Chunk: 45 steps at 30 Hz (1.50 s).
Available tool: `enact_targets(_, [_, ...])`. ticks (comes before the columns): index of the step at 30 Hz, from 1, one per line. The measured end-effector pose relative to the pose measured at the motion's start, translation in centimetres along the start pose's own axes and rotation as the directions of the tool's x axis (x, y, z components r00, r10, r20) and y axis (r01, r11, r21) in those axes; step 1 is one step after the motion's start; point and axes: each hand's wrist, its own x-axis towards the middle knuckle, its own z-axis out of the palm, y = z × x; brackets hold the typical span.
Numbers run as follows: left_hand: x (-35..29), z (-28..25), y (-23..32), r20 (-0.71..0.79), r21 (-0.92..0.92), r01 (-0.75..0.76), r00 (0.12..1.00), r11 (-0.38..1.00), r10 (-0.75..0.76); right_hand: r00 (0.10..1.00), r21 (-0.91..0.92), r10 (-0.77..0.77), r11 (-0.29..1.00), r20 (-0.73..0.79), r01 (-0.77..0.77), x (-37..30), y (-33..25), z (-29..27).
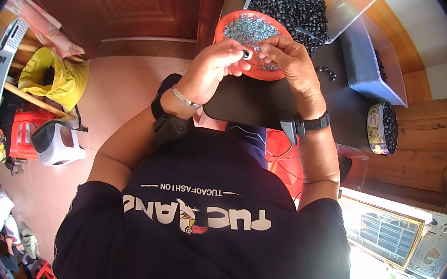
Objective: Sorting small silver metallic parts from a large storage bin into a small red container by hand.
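Note:
Both hands are held over the near side of an orange-red bowl (223, 25). In it lies a heap of small silvery metal pieces (250, 29) that look like screws. Between thumb and fingers, my left hand (212, 67) grips a small round black plastic part (247, 55). To its right, the thumb and forefinger of my right hand (294, 65) are pinched together over the bowl. Whatever is between them is too small to name. The two hands are close but apart.
A clear bin (351, 27) full of black round parts stands behind the bowl. Several loose black parts (327, 72) lie on the dark table (239, 100). At right are a bluish plastic bin (370, 82) and a tin (376, 129) of black parts. A yellow bag (67, 80) sits far left.

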Motion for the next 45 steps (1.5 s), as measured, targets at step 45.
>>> enact_targets(45, [3.7, 0.6, 0.2, 0.061, -0.117, 0.124, 0.991, 0.985, -0.118, 0.913, -0.569, -0.371, 0.794, -0.172, 0.215, -1.2, -2.4, 1.3])
